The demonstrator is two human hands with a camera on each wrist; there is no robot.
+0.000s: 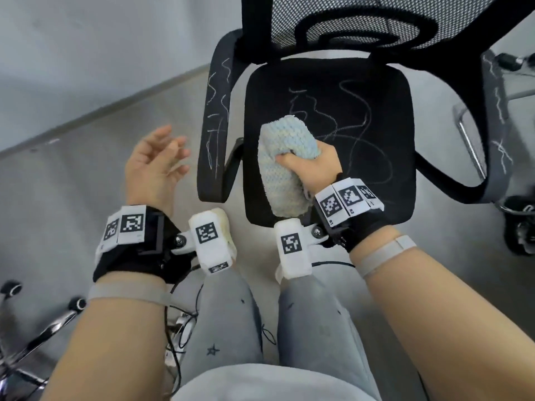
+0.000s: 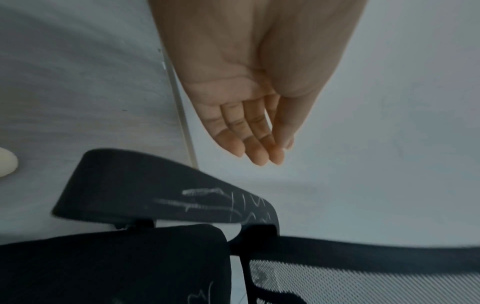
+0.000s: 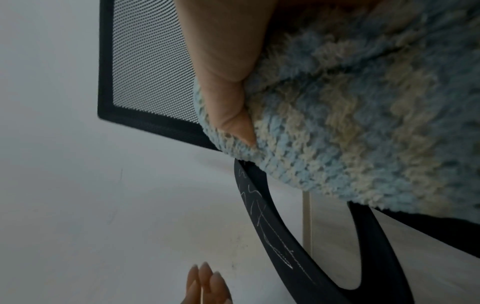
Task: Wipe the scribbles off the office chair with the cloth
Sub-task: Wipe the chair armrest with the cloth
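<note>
A black office chair (image 1: 376, 175) stands before me, with white scribbles (image 1: 341, 123) across its seat and on both armrests (image 1: 215, 117). My right hand (image 1: 311, 166) grips a fluffy blue and cream cloth (image 1: 285, 166) over the front left part of the seat. In the right wrist view the thumb (image 3: 228, 98) presses into the cloth (image 3: 363, 123). My left hand (image 1: 157, 166) hovers open, fingers relaxed, just left of the left armrest, touching nothing. The left wrist view shows its palm (image 2: 246, 92) above the scribbled armrest (image 2: 166, 195).
The chair's mesh backrest (image 1: 376, 21) rises at the top. Another chair's chrome base and castors (image 1: 34, 328) sit at the lower left, and more castors (image 1: 521, 221) at the right. Cables (image 1: 182, 328) hang near my knees. A grey wall runs along the left.
</note>
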